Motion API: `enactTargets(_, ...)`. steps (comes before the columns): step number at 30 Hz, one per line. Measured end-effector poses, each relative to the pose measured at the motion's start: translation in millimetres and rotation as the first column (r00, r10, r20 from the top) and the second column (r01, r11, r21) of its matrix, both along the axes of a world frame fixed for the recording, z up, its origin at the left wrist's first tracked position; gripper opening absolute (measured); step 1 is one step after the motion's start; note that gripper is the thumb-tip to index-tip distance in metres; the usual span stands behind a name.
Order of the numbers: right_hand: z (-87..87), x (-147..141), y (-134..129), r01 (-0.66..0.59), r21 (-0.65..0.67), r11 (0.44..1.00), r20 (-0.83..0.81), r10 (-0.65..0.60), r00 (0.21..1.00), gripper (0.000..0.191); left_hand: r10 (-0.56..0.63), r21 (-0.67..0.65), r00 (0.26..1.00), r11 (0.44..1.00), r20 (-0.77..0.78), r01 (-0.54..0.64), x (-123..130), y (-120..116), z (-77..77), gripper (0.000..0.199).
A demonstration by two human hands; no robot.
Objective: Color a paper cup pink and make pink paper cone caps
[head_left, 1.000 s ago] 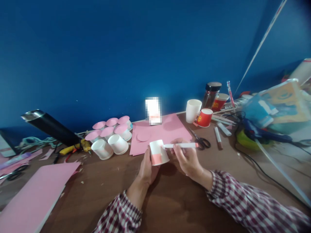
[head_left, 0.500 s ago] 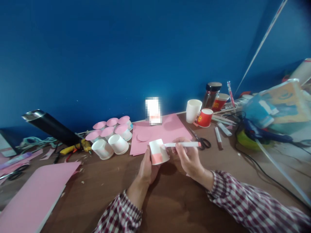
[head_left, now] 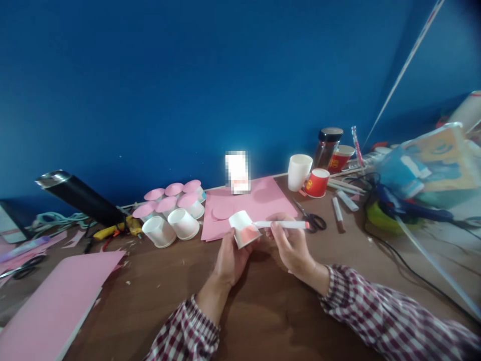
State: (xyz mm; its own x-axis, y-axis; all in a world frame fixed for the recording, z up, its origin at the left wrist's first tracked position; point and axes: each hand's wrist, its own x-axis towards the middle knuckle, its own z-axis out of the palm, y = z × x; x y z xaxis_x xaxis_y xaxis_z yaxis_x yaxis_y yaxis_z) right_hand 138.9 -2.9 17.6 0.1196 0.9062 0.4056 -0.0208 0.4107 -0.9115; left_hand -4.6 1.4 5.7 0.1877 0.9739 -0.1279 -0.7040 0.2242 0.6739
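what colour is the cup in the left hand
The cup is white with a pinkish-orange patch, seen in the head view.

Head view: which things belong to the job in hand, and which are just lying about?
In the job:
- paper cup, in the left hand
- white marker, in the right hand
- pink-topped cups, probably

Apparently just lying about:
- black flask
- dark-lidded jar
- front red cup

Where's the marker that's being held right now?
The marker is in the right hand, below and right of centre in the head view, its tip by the cup in the left hand.
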Motion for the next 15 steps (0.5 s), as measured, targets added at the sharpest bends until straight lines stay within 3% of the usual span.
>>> enactTargets(5,1.7,-1.7,-1.9,-0.014,0.048,0.999,0.003,0.014,1.0,0.017,0.0,0.078,0.995,0.997,-0.103,0.008,1.1,1.1,-6.3,0.026)
enactTargets(15,7.0,-3.4,-4.9,-0.006,0.086,0.996,-0.004,0.006,1.0,0.016,-0.038,0.062,0.991,0.997,-0.13,0.047,1.5,-3.5,-8.0,0.029)
